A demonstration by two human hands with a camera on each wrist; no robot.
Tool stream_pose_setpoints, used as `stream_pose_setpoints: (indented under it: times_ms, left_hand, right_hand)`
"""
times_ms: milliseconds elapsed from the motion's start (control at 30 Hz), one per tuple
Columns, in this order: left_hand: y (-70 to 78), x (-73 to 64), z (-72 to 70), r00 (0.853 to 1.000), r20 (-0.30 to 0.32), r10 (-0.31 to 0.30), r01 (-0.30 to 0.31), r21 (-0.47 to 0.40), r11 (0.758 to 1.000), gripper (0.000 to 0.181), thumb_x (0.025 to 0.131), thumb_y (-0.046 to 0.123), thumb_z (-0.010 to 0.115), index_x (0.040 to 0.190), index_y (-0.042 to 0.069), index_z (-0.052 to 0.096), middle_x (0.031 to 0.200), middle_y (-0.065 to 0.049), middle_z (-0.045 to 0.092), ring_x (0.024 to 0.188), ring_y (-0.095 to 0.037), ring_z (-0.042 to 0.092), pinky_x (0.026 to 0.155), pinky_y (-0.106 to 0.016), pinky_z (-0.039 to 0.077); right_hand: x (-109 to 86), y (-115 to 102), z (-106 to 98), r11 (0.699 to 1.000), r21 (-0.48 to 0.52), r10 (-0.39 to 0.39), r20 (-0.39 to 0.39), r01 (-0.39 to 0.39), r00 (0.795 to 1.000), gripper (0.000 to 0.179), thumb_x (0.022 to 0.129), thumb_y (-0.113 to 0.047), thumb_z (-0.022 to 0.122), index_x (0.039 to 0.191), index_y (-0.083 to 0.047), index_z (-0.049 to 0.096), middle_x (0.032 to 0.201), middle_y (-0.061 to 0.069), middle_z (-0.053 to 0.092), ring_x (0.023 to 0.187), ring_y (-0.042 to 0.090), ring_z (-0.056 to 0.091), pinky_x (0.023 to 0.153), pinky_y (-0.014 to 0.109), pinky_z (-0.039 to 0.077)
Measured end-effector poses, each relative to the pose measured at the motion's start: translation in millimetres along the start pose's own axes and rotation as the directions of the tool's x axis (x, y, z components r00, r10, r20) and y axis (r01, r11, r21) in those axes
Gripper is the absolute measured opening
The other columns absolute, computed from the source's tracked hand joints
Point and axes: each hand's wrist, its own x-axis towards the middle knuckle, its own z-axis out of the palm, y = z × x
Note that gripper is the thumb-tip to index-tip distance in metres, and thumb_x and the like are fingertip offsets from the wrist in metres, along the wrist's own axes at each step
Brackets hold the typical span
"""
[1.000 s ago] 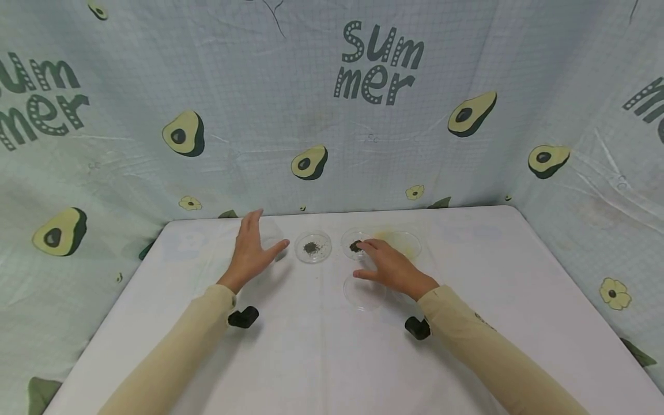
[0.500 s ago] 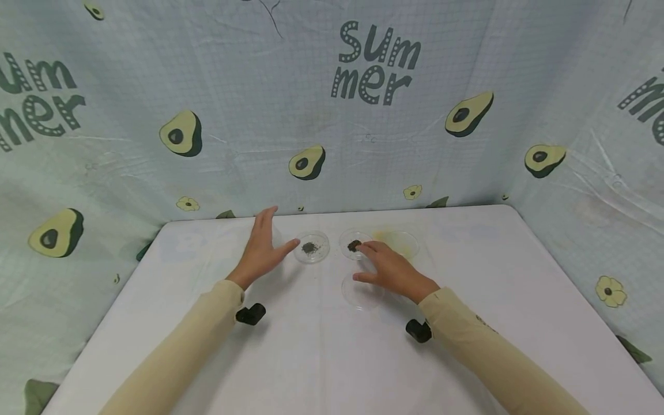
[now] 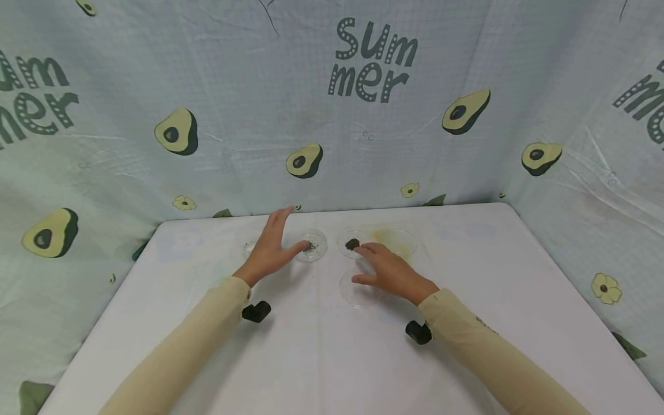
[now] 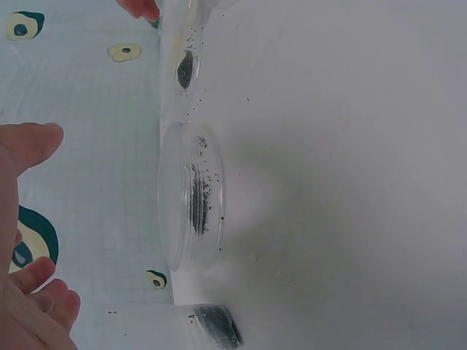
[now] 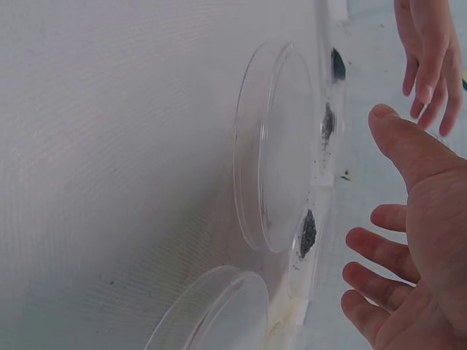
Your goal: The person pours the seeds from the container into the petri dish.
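Observation:
My left hand [image 3: 270,248], fingers extended, hovers over the left petri dish [image 3: 317,253], its thumb overlapping that dish in the head view. Dark flakes [image 4: 198,200] lie scattered in this dish. My right hand [image 3: 391,272] reaches over the second petri dish [image 3: 343,237], which bears a small dark heap [image 3: 352,244]; its fingers are relaxed and hold nothing. A clear, bare-looking petri dish [image 3: 353,297] sits below the right thumb. Partly hidden behind the left hand is a clear container [image 3: 249,248]; the left wrist view shows dark matter [image 4: 219,327] in it.
Another clear petri dish [image 3: 407,239] stands at the right, beside a yellowish patch [image 3: 383,236]. A few dark specks dot the white tabletop [image 3: 321,357]. A printed curtain [image 3: 249,115] hangs right behind the table's back edge.
My left hand has moved right, from beside the left petri dish to over its edge, uncovering part of the clear container behind it. The right hand stays nearly still.

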Motion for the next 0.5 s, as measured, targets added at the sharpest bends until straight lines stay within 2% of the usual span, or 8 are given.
stream_pose_setpoints:
  times_ms: [333,500]
  left_hand:
    - [1.5,5.3,9.9,0.999,0.011,0.034,-0.034,0.033,0.999,0.08,0.089,0.036,0.068,0.152,0.014,0.024,0.154,-0.011,0.025,0.145,-0.029,0.027,0.117,-0.051,0.029]
    - [3.8,5.3,12.9,0.998,0.044,0.035,-0.036,0.027,0.999,0.075,0.09,0.035,0.067,0.15,0.013,0.028,0.155,-0.011,0.026,0.145,-0.03,0.029,0.116,-0.052,0.03]
  right_hand:
    - [-1.6,-2.8,3.8,1.0,-0.008,-0.031,-0.009,0.031,0.999,0.072,0.086,-0.044,0.07,0.142,-0.006,0.046,0.148,0.016,0.043,0.139,0.03,0.04,0.113,0.045,0.037]
    - [-1.5,-1.1,6.7,0.998,-0.019,-0.063,-0.028,0.063,0.998,0.071,0.085,-0.041,0.071,0.14,-0.003,0.047,0.145,0.017,0.045,0.137,0.032,0.042,0.112,0.046,0.038]
